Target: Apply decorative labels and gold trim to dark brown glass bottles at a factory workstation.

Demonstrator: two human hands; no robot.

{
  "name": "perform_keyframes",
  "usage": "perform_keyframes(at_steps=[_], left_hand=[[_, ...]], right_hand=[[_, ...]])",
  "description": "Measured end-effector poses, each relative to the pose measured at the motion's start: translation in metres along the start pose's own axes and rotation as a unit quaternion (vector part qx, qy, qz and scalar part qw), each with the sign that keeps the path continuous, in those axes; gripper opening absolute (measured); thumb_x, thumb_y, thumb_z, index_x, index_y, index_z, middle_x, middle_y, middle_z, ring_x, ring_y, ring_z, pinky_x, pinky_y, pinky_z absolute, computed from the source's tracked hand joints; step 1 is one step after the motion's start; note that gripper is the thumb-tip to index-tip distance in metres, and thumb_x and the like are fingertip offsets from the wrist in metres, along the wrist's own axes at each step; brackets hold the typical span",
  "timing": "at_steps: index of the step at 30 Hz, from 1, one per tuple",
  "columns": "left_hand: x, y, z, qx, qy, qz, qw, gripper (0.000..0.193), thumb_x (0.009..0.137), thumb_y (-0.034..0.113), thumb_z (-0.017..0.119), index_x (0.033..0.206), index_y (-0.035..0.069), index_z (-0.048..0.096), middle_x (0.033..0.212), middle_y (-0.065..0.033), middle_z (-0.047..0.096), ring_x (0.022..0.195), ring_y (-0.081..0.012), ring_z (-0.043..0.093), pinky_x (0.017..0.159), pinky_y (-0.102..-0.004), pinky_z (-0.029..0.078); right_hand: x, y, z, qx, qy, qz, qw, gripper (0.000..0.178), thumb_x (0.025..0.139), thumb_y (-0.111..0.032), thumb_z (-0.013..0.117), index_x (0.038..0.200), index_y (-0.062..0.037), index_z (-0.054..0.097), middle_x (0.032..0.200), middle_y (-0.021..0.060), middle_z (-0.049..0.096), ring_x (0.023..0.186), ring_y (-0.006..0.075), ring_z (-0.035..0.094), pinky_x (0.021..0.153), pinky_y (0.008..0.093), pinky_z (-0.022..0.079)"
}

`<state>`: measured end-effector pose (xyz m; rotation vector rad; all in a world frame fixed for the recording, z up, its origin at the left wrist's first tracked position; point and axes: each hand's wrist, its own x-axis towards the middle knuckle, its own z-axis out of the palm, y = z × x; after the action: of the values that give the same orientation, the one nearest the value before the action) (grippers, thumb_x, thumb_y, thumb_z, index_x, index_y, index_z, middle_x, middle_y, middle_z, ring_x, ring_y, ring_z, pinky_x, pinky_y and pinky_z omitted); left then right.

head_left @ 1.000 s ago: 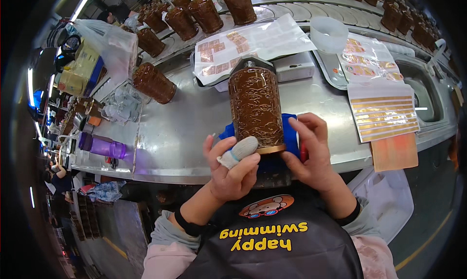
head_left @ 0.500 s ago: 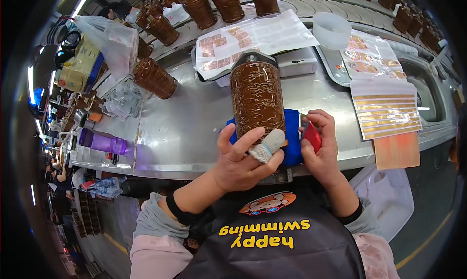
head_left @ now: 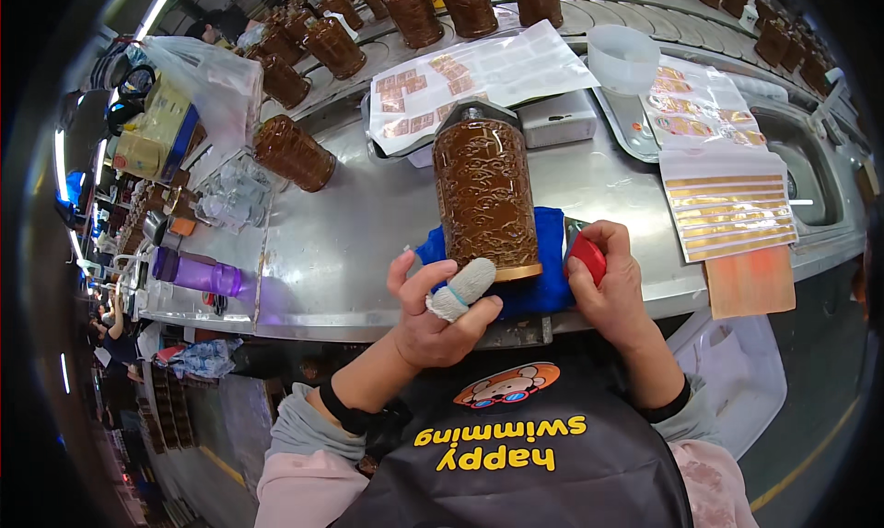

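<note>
A brown bottle [head_left: 483,192] with a raised pattern lies on its side, base toward me and dark neck end away. A gold band [head_left: 518,273] shows around its base edge. Under the base end is a blue cloth [head_left: 551,252]. My left hand [head_left: 437,321], a white knitted cover on one finger, is at the base's left edge with its fingers apart; whether the covered fingertip touches the bottle I cannot tell. To the right of the cloth, my right hand [head_left: 612,284] grips a small flat red tool [head_left: 587,259] between thumb and fingers.
Sheets of labels [head_left: 433,91] lie behind the bottle, and a sheet of gold strips [head_left: 727,206] hangs at the right. A translucent tub [head_left: 623,58], a sink [head_left: 810,169], another brown bottle [head_left: 295,152] and a purple bottle [head_left: 195,270] surround the metal table [head_left: 368,243].
My left hand has moved left and down off the bottle's base, uncovering the gold band. The bottle has shifted slightly. My right hand keeps the red tool, moved slightly down.
</note>
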<state>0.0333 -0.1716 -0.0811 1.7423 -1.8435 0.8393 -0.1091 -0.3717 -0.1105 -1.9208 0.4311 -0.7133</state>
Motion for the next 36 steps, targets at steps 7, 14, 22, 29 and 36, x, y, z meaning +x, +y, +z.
perform_keyframes(at_steps=[7,14,22,29,36], left_hand=[[0.024,-0.001,0.003,0.029,-0.022,0.056,0.998,0.021,0.071,0.012,0.068,0.088,0.022,0.063,0.105,-0.0068,0.063,0.115,-0.0286,0.045,0.105,-0.0582,0.023],[0.003,0.001,0.005,-0.066,0.05,-0.081,0.993,0.03,0.081,0.019,0.067,0.11,0.016,0.06,0.116,-0.0123,0.06,0.115,-0.0323,0.048,0.107,-0.056,0.021],[0.008,0.006,0.011,-0.217,0.096,-0.28,0.93,0.044,0.094,0.033,0.055,0.125,0.001,0.048,0.125,-0.0209,0.051,0.12,-0.0361,0.042,0.108,-0.0491,0.022],[0.025,0.011,0.018,-0.302,0.077,-0.363,0.878,0.056,0.091,0.033,0.059,0.131,0.0,0.039,0.136,-0.0226,0.037,0.126,-0.0347,0.035,0.108,-0.0432,0.023],[0.03,0.009,0.02,-0.255,0.064,-0.342,0.902,0.055,0.087,0.028,0.061,0.13,0.001,0.04,0.135,-0.0235,0.038,0.123,-0.0356,0.036,0.107,-0.0438,0.024]], right_hand=[[0.001,-0.012,-0.001,0.056,0.008,-0.014,0.998,0.028,0.087,-0.001,0.057,0.115,0.0006,0.056,0.096,0.0154,0.064,0.083,0.0247,0.065,0.076,0.0335,0.051],[0.003,-0.019,-0.018,-0.038,0.04,-0.112,0.992,0.035,0.086,0.008,0.054,0.121,0.0021,0.054,0.111,0.0214,0.06,0.1,0.0305,0.062,0.087,0.0353,0.048],[-0.007,-0.037,-0.003,-0.142,-0.068,-0.27,0.95,0.051,0.074,0.007,0.061,0.124,-0.0032,0.06,0.13,0.0208,0.052,0.117,0.0366,0.053,0.099,0.0421,0.044],[-0.008,-0.04,0.001,-0.144,-0.074,-0.273,0.948,0.055,0.069,0.006,0.061,0.123,-0.0053,0.061,0.128,0.0173,0.053,0.111,0.0352,0.054,0.095,0.0423,0.047],[-0.008,-0.044,0.002,-0.145,-0.068,-0.268,0.95,0.055,0.069,0.004,0.061,0.123,-0.0062,0.061,0.127,0.0173,0.052,0.112,0.0358,0.053,0.095,0.0428,0.047]])
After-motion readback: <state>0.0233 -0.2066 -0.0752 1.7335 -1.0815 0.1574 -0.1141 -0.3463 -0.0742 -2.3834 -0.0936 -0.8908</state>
